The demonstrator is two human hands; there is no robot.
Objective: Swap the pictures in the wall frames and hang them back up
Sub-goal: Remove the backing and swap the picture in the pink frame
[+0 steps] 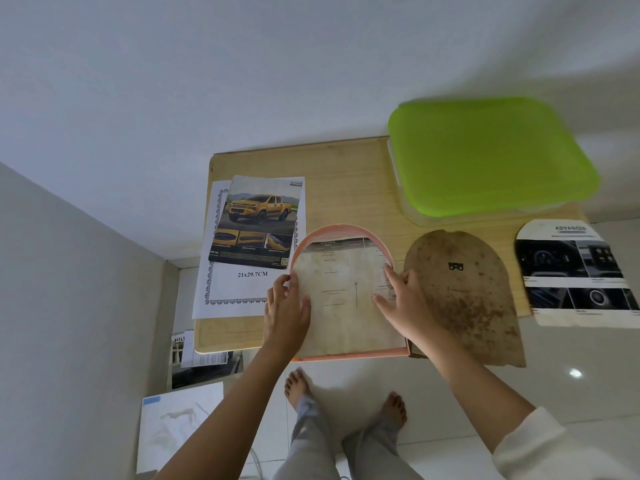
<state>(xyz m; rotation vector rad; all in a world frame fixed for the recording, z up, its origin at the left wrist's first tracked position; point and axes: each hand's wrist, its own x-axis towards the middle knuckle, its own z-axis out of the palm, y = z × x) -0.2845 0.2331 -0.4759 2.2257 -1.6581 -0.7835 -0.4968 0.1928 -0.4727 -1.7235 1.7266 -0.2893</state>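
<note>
Arched pink frame (346, 237), both hands pressing paper inside, print faint

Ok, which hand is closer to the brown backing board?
Right. The right hand lies at the frame's right edge, next to the brown backing board; the left hand is on the frame's far left side.

We see both forearms stretched forward and a little toward each other, the left hand (287, 308) lying palm down with the fingers spread and thumb tip pinched near the index finger, the right hand (403, 299) also palm down, its fingers open and flat, sleeve pushed up
</note>
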